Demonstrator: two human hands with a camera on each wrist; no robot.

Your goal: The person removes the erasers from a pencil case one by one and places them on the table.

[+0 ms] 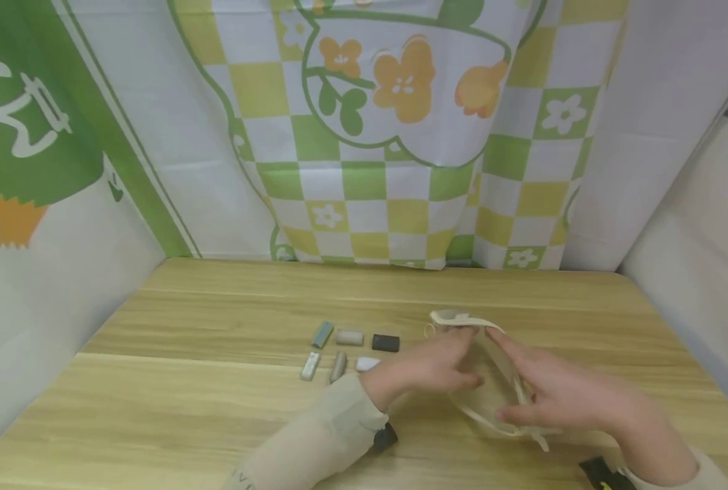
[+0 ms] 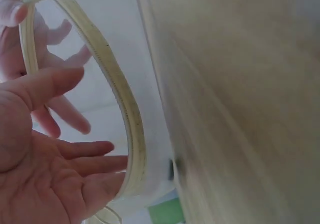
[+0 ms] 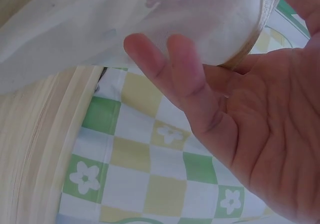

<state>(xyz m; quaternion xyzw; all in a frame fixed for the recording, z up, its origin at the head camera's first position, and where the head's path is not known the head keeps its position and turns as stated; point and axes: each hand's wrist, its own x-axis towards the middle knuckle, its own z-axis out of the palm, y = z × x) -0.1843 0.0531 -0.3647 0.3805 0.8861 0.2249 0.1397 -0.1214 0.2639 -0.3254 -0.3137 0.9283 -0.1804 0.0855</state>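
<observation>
A translucent pouch with a cream zipper edge stands with its mouth spread wide. My left hand reaches into the mouth, its fingers fairly straight and touching the zipper edge from inside. On the other side, my right hand is at the rim, with fingers spread and loosely bent. In the right wrist view, two fingertips lie in front of the pouch's thin cloth; its other fingers are partly hidden by the rim. Nothing else shows in either hand.
Left of the pouch lie several small blocks: a blue-grey one, a grey one, a black one, a white one, a taupe one and a pale one partly behind my wrist. Patterned curtains border the wooden table.
</observation>
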